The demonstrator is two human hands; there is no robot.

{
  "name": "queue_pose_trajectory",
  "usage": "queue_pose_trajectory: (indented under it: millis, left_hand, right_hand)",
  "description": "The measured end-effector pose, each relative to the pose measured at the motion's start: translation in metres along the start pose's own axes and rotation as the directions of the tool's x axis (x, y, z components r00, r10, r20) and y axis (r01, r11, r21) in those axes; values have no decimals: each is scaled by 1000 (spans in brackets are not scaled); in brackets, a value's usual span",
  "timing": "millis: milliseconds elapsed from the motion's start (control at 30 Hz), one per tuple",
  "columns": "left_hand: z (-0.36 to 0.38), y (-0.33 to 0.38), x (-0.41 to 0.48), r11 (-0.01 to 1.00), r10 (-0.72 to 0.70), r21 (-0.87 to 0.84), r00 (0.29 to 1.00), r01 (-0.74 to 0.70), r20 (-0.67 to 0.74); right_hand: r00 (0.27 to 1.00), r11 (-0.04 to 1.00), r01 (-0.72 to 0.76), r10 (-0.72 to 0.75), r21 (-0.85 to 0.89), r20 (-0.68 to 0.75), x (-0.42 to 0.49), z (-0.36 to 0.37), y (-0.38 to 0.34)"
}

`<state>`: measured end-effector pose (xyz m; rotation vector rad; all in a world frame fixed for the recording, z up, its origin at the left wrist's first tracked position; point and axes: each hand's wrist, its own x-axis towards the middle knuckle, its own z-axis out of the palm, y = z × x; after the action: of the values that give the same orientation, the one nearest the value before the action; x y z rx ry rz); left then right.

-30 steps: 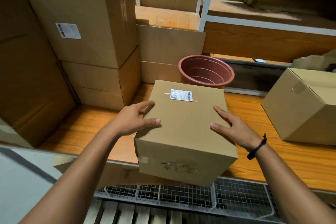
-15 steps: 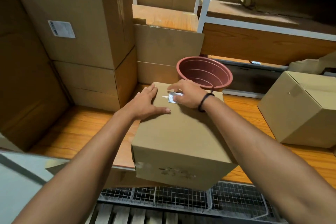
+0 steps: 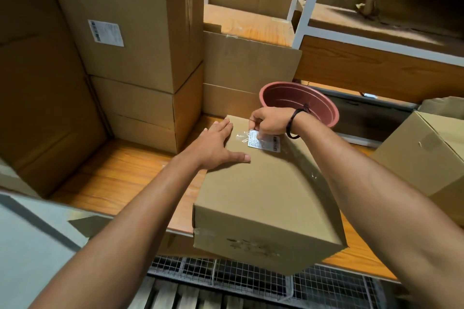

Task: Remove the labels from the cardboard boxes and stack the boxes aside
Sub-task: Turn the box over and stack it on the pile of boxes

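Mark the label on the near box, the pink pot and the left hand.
label (image 3: 263,144), head view, printed white face.
pink pot (image 3: 288,95), head view, ribbed inner wall.
left hand (image 3: 216,148), head view, its back.

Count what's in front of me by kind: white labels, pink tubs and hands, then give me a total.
White labels: 2 (near-box label, stacked-box label)
Pink tub: 1
Hands: 2 (left hand flat on the near box, right hand pinching its label)
Total: 5
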<state>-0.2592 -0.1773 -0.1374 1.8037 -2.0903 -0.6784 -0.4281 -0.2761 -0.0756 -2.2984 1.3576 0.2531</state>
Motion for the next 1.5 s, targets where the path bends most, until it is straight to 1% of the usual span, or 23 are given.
queue_pose_trajectory:
  millis: [167,333,467,600,700,767,900,967,1067,1133,1200,1267,1333,1400,1500]
  left_hand:
    - [1,-2,1,1000,-6,-16,1000,6,5]
    - [1,0,0,1000,-9,0,1000,9,-4]
    - [1,0,-1,1000,-27,10,1000,27,4]
    - [0,1,-1,999,-23,26,1000,23,4]
    - [-1,0,-1,999,-18,45,1000,17,9]
    - [-2,0,-1,998,-12,59,1000,11,15]
    - [-2,0,0,993,6,115,1000,-7,10]
    - [-2,0,1,984,43,174,999,-43,8]
    - [-2,2,1,953,159,252,986,-166,47]
    - [-3,4,2,950,177,248,981,-190,74]
    - [-4,5,2,954,166,240,983,-179,73]
    - [-5,5,2,947,180,258,981,-193,74]
    - [-5,6,1,939,201,272,977,-213,72]
    - [-7,8,1,928,211,300,975,-220,62]
    - [-13,17,3,883,248,399,967,-249,56]
  right_hand:
    - [1000,999,14,-15,47,26,3,-4,2]
    - [997,996,10,-16,84,73,4,-7,1]
    - [997,994,8,-17,108,80,1,-15,2]
    - [993,972,62,-83,227,85,-4,-21,12]
    - [991,933,100,-123,345,45,-10,-27,22]
    - [993,910,108,-120,400,4,-16,-31,29]
    - [985,859,165,-119,484,-124,-33,-31,48]
    - [978,819,186,-99,543,-186,-42,-28,58]
    - [956,717,227,-36,659,-291,-58,-20,70]
    - [932,651,249,40,717,-359,-68,-13,74]
    - [901,622,256,125,740,-416,-75,-9,76]
    - [848,565,288,224,773,-480,-82,-7,82]
    - [781,455,344,347,821,-520,-89,-9,91]
    - [734,402,339,452,850,-507,-94,-11,99]
    - [725,320,245,567,915,-392,-92,-7,111]
